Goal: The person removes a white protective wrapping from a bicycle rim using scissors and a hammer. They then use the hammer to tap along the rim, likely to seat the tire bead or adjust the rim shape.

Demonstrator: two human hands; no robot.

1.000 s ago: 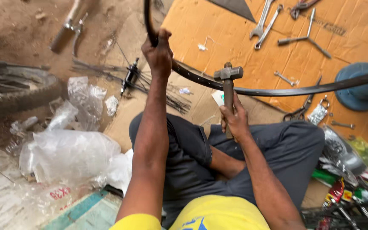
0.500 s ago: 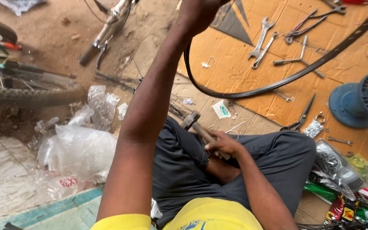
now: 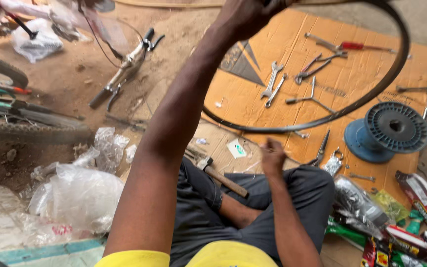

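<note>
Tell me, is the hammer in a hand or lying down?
Lying down. The hammer rests across the person's lap, and the right hand beside it is off its handle. The left hand holds the wheel rim up.

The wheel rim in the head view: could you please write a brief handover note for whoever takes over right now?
Left hand: raised, gripping the black wheel rim, which hangs over the cardboard.
Right hand: low by the rim's lower arc, blurred; grip unclear, nothing seen in it.
Hammer: lying across the lap, unheld.
Wrenches, pliers, blue spool: on the cardboard.
Done: nothing confirmable.
Left: rim is bare, with no spokes or tyre.
</note>
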